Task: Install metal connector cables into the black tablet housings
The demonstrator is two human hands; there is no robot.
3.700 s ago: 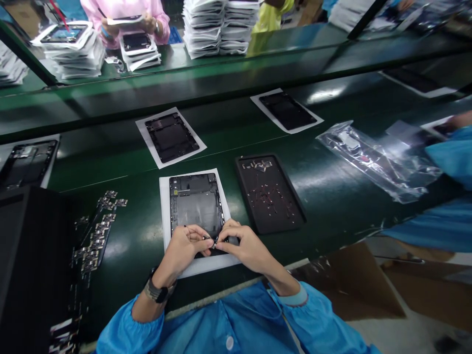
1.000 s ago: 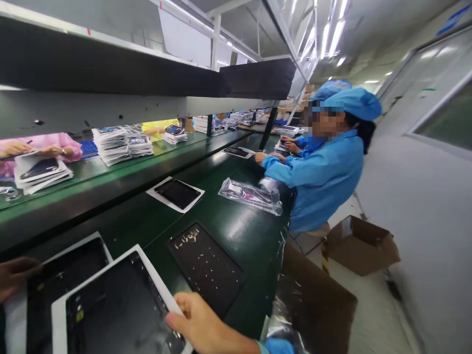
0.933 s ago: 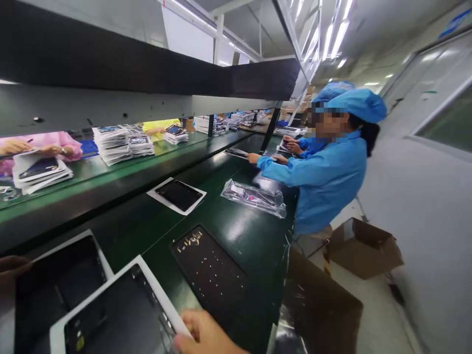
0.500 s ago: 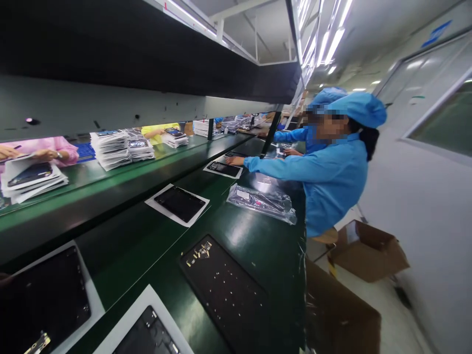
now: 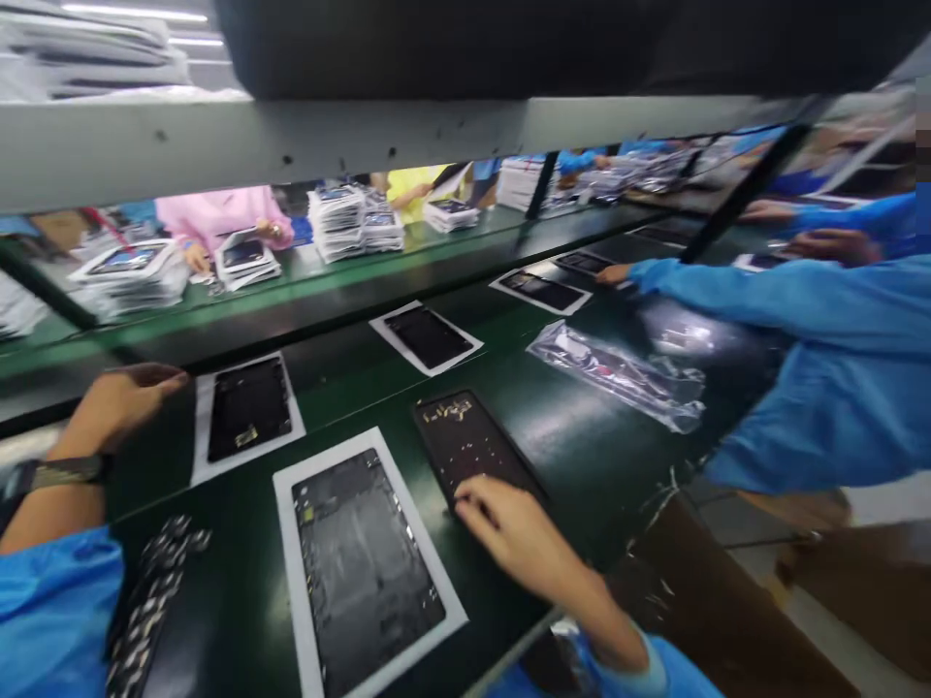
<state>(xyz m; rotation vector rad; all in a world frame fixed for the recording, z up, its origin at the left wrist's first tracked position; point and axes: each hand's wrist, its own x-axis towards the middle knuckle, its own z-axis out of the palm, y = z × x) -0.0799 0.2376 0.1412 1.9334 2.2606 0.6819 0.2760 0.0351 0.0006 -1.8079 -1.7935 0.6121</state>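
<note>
My left hand (image 5: 123, 402) is stretched out, thumb and fingers pointing at the near-left edge of a white sheet. On that sheet lies a black tablet housing (image 5: 251, 407) with a small gold-coloured part inside. My right hand (image 5: 520, 538) is over the near end of a black tray (image 5: 472, 441), fingertips pinched together. Anything between those fingertips is too small to make out. Small white dots and several gold-coloured pieces lie in the tray. Between my hands, a larger-looking black tablet housing (image 5: 364, 572) rests on white backing.
A row of small dark parts (image 5: 156, 601) lies at the front left. Another housing (image 5: 429, 336) and a clear plastic bag (image 5: 618, 373) are farther right. A co-worker's blue sleeve (image 5: 786, 301) reaches in from the right. A shelf beam (image 5: 407, 136) crosses above the bench.
My view has swung left and down, away from the co-worker on the right. Both my hands now show clearly, the right one at the black tray.
</note>
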